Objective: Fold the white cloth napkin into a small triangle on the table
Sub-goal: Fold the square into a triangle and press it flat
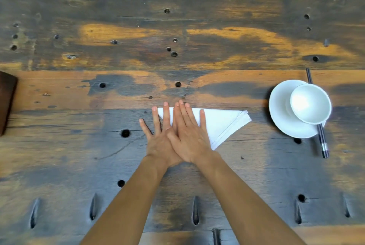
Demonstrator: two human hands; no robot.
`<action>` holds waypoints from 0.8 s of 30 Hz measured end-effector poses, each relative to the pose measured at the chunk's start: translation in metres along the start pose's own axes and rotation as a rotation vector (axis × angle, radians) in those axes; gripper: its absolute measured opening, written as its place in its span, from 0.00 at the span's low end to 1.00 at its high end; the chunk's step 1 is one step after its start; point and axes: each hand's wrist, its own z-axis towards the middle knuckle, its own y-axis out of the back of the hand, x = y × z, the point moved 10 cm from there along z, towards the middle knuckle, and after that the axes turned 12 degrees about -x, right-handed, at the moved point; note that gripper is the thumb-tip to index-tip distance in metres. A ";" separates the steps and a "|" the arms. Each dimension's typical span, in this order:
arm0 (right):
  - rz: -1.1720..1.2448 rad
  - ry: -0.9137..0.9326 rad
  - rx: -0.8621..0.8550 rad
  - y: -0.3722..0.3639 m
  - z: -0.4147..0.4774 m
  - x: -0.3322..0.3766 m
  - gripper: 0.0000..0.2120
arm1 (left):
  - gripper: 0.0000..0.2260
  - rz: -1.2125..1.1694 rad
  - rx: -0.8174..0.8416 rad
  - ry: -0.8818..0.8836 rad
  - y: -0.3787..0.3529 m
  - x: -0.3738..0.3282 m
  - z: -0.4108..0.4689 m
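No legible text, labels, brands, numbers or signs anywhere in view. Napkin (pixel 221 124): plain white, unmarked. Bowl (pixel 310 103) and saucer (pixel 282 114): plain white, no maker's mark showing. Chopsticks (pixel 324 145): pale bands only, no lettering. Counter (pixel 118 17): bare wood, holes, stains; nothing written.
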 end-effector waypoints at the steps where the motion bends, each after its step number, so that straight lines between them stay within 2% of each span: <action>1: -0.022 0.005 0.005 0.000 -0.002 -0.003 0.35 | 0.62 -0.012 0.002 0.011 0.000 0.001 0.001; 4: -0.042 -0.015 -0.003 0.005 -0.012 -0.027 0.35 | 0.64 -0.027 0.010 0.025 -0.003 0.002 0.002; 7: -0.079 -0.083 -0.084 0.018 -0.030 -0.080 0.35 | 0.70 -0.034 0.029 0.024 -0.004 0.002 0.002; 11: -0.129 -0.187 -0.165 0.034 -0.046 -0.135 0.35 | 0.72 -0.020 0.041 0.022 -0.003 0.002 0.003; 18: -0.145 -0.191 -0.140 0.033 -0.045 -0.135 0.37 | 0.72 0.016 0.054 0.003 0.001 -0.001 0.007; 24: -0.207 -0.069 -0.221 0.037 -0.061 -0.139 0.37 | 0.69 0.240 0.018 -0.159 0.040 -0.012 0.053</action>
